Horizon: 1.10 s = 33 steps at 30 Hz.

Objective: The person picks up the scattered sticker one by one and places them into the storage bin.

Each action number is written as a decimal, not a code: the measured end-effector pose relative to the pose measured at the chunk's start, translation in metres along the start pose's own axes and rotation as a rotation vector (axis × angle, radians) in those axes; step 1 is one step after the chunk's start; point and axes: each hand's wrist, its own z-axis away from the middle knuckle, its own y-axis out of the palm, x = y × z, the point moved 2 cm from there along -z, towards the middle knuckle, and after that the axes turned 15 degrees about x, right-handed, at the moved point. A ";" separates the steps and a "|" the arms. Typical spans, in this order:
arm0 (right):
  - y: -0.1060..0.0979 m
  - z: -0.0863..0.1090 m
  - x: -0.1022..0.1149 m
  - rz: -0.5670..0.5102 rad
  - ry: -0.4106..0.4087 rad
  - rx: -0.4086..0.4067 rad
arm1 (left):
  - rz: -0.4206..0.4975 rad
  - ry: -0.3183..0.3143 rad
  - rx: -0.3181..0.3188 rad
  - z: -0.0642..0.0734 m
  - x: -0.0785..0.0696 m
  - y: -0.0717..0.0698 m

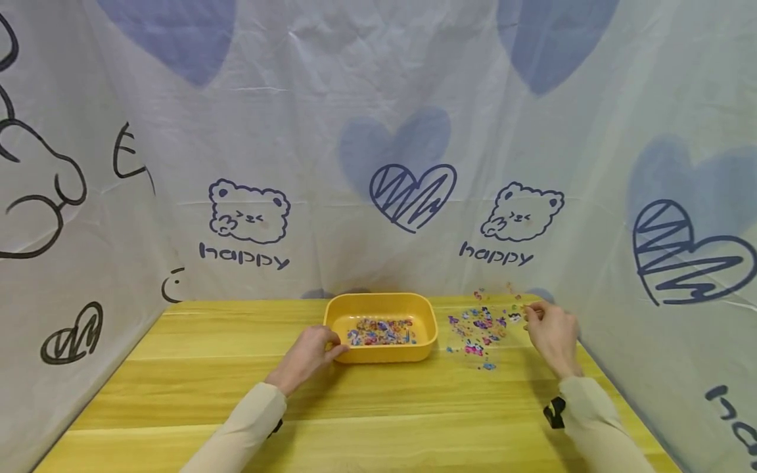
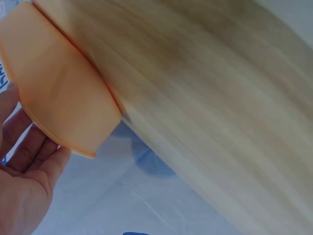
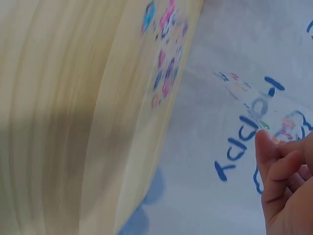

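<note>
Clear printed sheet, pinched in the right hand, beside the tub.
Right hand (image 1: 552, 332): grip narrow, thumb and finger together on an edge of the clear sheet (image 3: 249, 100), small coloured motifs on it, the sheet raised off the counter (image 1: 384, 407). Just left of that hand, more coloured prints (image 1: 481, 324) lie on the wood-grain surface; I can't tell if they sit on one sheet or several. Left hand (image 1: 310, 355): grip holds the near-left rim of the yellow tub (image 1: 378, 355), thumb outside. Tub upright, colourful pieces (image 1: 381, 333) across its floor. Pale sleeves (image 1: 242, 427) on both arms. Behind all, a white cloth (image 1: 319, 230) with hearts, bears and "happy".
</note>
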 end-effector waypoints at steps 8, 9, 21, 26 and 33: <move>0.015 -0.002 0.022 -0.111 0.066 -0.021 | 0.009 0.015 0.002 0.000 0.001 -0.001; 0.017 -0.003 0.025 -0.128 0.067 -0.019 | 0.010 0.018 0.001 0.000 0.001 -0.001; 0.046 -0.004 0.061 -0.279 0.013 0.087 | 0.002 0.080 -0.036 0.005 0.007 -0.004; 0.060 -0.002 0.073 -0.363 0.032 0.158 | 0.002 0.101 -0.028 0.005 0.006 -0.005; 0.067 -0.002 0.095 -0.431 0.039 0.121 | 0.034 0.090 0.008 0.001 0.008 -0.005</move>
